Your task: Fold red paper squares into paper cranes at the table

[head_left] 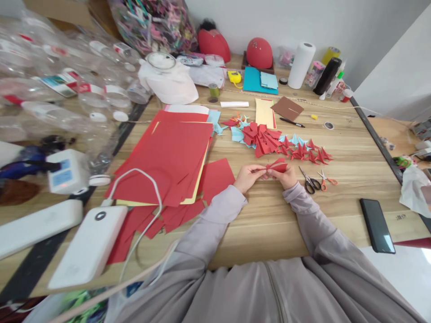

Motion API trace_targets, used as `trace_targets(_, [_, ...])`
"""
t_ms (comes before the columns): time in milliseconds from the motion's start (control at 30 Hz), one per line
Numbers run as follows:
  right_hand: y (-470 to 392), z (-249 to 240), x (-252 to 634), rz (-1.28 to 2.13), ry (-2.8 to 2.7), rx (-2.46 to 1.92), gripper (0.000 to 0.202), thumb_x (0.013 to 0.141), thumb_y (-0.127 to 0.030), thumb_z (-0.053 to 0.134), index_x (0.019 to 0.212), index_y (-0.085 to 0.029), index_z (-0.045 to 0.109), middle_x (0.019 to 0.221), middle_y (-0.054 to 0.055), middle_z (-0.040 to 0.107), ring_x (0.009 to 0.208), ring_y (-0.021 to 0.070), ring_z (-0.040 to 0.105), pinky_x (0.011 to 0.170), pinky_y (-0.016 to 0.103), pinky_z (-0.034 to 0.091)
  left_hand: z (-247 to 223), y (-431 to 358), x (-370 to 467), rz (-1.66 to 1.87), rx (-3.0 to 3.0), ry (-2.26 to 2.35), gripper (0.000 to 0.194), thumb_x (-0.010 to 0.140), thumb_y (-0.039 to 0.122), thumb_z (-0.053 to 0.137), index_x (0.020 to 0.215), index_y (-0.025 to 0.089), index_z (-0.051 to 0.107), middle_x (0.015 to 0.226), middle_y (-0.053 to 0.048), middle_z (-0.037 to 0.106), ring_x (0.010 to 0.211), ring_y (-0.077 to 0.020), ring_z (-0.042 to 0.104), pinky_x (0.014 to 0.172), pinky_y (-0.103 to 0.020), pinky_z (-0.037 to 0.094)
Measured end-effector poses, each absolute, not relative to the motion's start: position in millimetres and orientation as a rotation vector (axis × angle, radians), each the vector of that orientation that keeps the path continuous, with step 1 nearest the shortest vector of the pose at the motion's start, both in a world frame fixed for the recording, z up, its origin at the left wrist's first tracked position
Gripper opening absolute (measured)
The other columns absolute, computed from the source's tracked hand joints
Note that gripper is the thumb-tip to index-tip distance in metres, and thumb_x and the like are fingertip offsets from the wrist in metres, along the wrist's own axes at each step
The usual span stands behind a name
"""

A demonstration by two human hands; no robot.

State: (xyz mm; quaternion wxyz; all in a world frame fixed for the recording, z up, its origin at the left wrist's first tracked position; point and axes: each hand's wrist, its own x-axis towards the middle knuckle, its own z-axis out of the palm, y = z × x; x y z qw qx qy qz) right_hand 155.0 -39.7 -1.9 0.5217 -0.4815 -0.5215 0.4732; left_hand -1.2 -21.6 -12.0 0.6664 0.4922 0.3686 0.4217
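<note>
A small folded red paper (279, 166) is pinched between my two hands above the wooden table. My left hand (248, 177) grips its left end with closed fingers. On the other side my right hand (285, 176) holds it, also with fingers closed. Just beyond my hands lies a pile of folded red paper pieces (261, 138), with light blue ones among them. Red pointed paper shapes (303, 150) spread to the right of that pile. Large red sheets (164, 154) are stacked at the left, with a red square (217, 179) beside them.
Black scissors (311, 183) and orange scissors (326, 181) lie right of my hands. A phone (377, 225) is at the right front. White power bank (89, 246) and its cable are at the left front; clear bottles (54, 114) crowd the far left. A paper roll (302, 66) stands behind.
</note>
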Motion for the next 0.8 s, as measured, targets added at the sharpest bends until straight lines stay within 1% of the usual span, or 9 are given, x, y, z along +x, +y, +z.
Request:
trace_targets(233, [-38.5, -3.4, 157.5, 1.161, -1.239, -1.169, 0.026, 0.054, -0.038, 0.079, 0.062, -0.017, 0.067, 0.055, 0.0, 0.063, 0.047, 0.0108, 0.053, 0.045, 0.024, 0.045, -9.1, -20.2, -1.2, 0.957, 1.065, 0.852, 0.033, 0.06, 0.037, 0.074, 0.078, 0.011, 0.066, 0.053, -0.002, 0.064, 0.048, -0.013, 0.059, 0.053, -0.027, 0.049])
trace_targets(333, [-38.5, -2.1, 157.8, 1.197, -1.243, -1.164, 0.028, 0.053, -0.039, 0.079, 0.065, -0.016, 0.068, 0.056, 0.0, 0.063, 0.047, 0.0111, 0.054, 0.046, 0.025, 0.047, -11.6, -19.3, -1.2, 0.971, 1.066, 0.856, 0.033, 0.059, 0.036, 0.075, 0.078, 0.011, 0.066, 0.056, -0.002, 0.065, 0.047, -0.0121, 0.058, 0.05, -0.026, 0.048])
trace_targets(433, [-38.9, -2.3, 157.0, 1.176, -1.219, -1.185, 0.027, 0.053, -0.038, 0.079, 0.064, -0.016, 0.068, 0.053, 0.0, 0.062, 0.046, 0.011, 0.053, 0.046, 0.025, 0.047, -13.9, -19.3, -0.2, 0.98, 1.078, 0.88, 0.034, 0.059, 0.036, 0.075, 0.08, 0.011, 0.066, 0.056, -0.002, 0.065, 0.047, -0.0124, 0.059, 0.05, -0.026, 0.049])
trace_targets(533, [-39.1, -4.7, 155.8, 1.131, -1.183, -1.224, 0.024, 0.055, -0.038, 0.078, 0.059, -0.016, 0.067, 0.049, -0.001, 0.06, 0.044, 0.011, 0.052, 0.045, 0.025, 0.046, -13.5, -20.0, 1.2, 0.972, 1.08, 0.889, 0.038, 0.058, 0.036, 0.076, 0.084, 0.011, 0.066, 0.055, -0.002, 0.065, 0.05, -0.0135, 0.061, 0.055, -0.028, 0.051])
trace_targets(600, [-38.9, -7.2, 155.0, 1.121, -1.157, -1.228, 0.024, 0.056, -0.037, 0.077, 0.062, -0.015, 0.068, 0.049, -0.001, 0.06, 0.043, 0.0107, 0.051, 0.044, 0.025, 0.045, -12.2, -20.5, 1.8, 0.963, 1.063, 0.883, 0.04, 0.057, 0.036, 0.076, 0.086, 0.011, 0.065, 0.056, -0.002, 0.066, 0.052, -0.014, 0.062, 0.058, -0.029, 0.052])
trace_targets(667, [-38.5, -9.9, 154.2, 1.123, -1.132, -1.213, 0.026, 0.057, -0.036, 0.076, 0.07, -0.015, 0.07, 0.05, -0.001, 0.061, 0.043, 0.0104, 0.051, 0.044, 0.025, 0.044, -10.8, -20.5, 1.8, 0.959, 1.026, 0.883, 0.039, 0.055, 0.034, 0.077, 0.085, 0.011, 0.065, 0.055, -0.002, 0.066, 0.051, -0.0139, 0.061, 0.059, -0.03, 0.052])
trace_targets(800, [-37.9, -14.6, 152.8, 1.144, -1.124, -1.152, 0.028, 0.057, -0.036, 0.076, 0.077, -0.016, 0.071, 0.056, 0.0, 0.064, 0.045, 0.0105, 0.053, 0.047, 0.025, 0.046, -9.0, -18.5, 0.1, 0.958, 0.892, 0.884, 0.037, 0.051, 0.029, 0.079, 0.08, 0.011, 0.065, 0.052, -0.001, 0.063, 0.048, -0.0133, 0.059, 0.053, -0.028, 0.05])
